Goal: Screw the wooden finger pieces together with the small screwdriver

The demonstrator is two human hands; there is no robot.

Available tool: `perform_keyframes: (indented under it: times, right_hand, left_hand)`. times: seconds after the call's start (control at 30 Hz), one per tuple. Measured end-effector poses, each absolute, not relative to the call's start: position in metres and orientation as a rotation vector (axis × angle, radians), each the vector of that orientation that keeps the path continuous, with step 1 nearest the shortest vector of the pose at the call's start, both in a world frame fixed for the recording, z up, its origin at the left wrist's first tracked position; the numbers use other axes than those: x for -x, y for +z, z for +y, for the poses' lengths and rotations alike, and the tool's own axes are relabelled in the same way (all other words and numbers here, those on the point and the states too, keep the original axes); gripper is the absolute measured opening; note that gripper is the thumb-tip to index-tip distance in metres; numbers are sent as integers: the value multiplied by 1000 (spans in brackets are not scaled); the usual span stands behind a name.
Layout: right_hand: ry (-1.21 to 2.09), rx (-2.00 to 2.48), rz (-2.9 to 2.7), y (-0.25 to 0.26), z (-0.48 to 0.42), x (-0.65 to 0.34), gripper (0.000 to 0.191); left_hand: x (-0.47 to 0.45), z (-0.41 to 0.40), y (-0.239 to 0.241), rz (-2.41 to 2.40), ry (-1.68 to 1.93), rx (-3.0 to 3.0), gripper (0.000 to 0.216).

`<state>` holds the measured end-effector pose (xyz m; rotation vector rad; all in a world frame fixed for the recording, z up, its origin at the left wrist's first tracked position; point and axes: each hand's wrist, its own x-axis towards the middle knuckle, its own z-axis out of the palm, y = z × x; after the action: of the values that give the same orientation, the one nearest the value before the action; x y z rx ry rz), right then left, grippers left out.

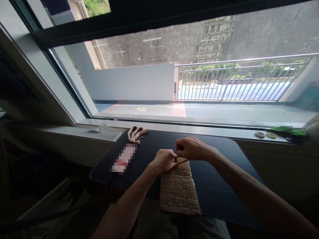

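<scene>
My left hand (164, 160) is closed on a light strip of wood (182, 161), pressing it down at the far end of a piece of corrugated cardboard (178, 189). Just above it, my right hand (193, 148) grips a dark-handled hand tool (180, 147), held upright with its lower end at the wood beside my left fingers. The tool's tip is hidden, so its exact kind cannot be made out. Many small holes and dents mark the cardboard, which lies at the near edge of the dark table (219, 176).
Curved wooden pieces with holes (136, 134) lie at the table's far left, with small metal bits beside them. A blurred-out flat object (124, 159) is nearer. Tape rolls (271, 135) and a green item (289, 131) sit on the sill below the window.
</scene>
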<state>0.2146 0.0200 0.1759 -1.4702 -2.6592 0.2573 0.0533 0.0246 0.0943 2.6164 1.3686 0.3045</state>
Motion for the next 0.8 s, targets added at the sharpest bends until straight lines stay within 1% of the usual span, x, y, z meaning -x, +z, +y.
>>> perform_keyframes:
  times: [0.3, 0.57, 0.7, 0.8]
  right_hand:
    - [216, 1601, -2592, 177, 62, -230, 22]
    - [352, 1433, -2472, 162, 73, -247, 15]
    - [445, 1382, -2420, 160, 73, -247, 14]
    - [468, 1378, -2387, 156, 74, -245, 14]
  left_hand:
    - [-72, 76, 95, 1304, 278, -2654, 13]
    - [-64, 100, 109, 1112, 100, -2444, 22]
    - [-63, 109, 106, 1077, 142, -2343, 21]
    - [-60, 112, 97, 1033, 197, -2260, 24]
